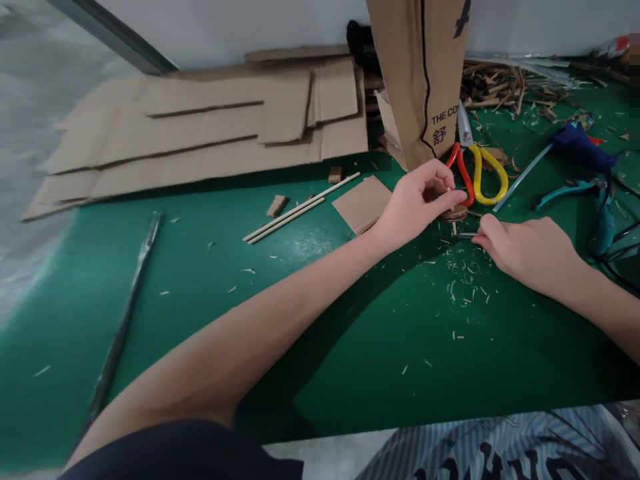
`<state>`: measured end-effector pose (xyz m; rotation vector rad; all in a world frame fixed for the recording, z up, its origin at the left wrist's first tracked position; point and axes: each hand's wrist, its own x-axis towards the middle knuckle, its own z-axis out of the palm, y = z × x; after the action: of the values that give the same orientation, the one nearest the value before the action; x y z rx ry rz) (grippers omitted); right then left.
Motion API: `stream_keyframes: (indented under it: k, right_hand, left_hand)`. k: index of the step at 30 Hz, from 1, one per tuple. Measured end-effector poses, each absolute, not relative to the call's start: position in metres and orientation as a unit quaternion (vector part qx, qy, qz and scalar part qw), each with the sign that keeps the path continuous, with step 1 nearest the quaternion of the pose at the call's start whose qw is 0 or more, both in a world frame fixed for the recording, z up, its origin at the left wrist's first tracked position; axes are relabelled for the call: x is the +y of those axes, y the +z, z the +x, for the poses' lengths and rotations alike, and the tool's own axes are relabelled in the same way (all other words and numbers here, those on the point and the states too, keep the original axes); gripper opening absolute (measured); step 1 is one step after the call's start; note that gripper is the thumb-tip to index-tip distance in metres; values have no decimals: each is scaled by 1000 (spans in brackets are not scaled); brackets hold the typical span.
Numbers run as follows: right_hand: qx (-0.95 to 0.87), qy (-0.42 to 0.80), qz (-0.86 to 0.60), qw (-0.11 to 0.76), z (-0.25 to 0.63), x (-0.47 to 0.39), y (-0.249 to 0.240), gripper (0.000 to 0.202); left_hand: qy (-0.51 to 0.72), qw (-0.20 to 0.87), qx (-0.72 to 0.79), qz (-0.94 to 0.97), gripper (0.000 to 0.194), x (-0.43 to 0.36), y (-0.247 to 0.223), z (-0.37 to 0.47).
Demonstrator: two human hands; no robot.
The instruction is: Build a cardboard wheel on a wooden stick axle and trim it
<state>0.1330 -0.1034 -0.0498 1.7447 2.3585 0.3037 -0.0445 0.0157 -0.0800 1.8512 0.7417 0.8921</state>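
Observation:
My left hand (423, 197) is closed, thumb and fingers pinched at a small stack of round cardboard pieces (454, 214). A short pale stick (455, 229) pokes out below the stack. My right hand (525, 250) is closed around a thin knife blade (466, 235), whose grey tip touches or nearly touches the stick; its handle end is hidden in my fingers. Pale shavings (460, 263) are scattered on the green table just below. Scissors (477, 163) with one red and one yellow handle lie right behind my left fingertips.
Flat cardboard sheets (210, 133) lie at the back left, beside a tall cardboard box (420, 73). Thin wooden sticks (287, 220) and a cardboard square (363, 203) are left of my hand. A blue glue gun (585, 148) and teal pliers (603, 220) lie right. Cardboard scraps (500, 87) pile behind.

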Motion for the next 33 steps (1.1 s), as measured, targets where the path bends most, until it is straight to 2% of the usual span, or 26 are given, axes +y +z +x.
stream_keyframes:
  k: [4, 10, 15, 22, 29, 33]
  right_hand:
    - [790, 83, 600, 99, 133, -103, -48, 45]
    - [761, 28, 646, 51, 135, -98, -47, 37]
    - [759, 48, 649, 20, 138, -95, -50, 37]
    - [770, 51, 634, 48, 136, -92, -50, 37]
    - [795, 63, 593, 110, 134, -99, -46, 44]
    - [803, 82, 582, 100, 135, -103, -49, 48]
  left_hand:
    - [360, 474, 298, 746, 17, 14, -78, -45]
    - [372, 474, 289, 744, 5, 14, -78, -43]
    - [353, 481, 296, 746, 5, 16, -79, -43]
    - [349, 467, 311, 751, 17, 17, -82, -44]
    - [350, 458, 305, 758, 16, 15, -80, -45]
    - [351, 456, 302, 760, 16, 14, -79, -45]
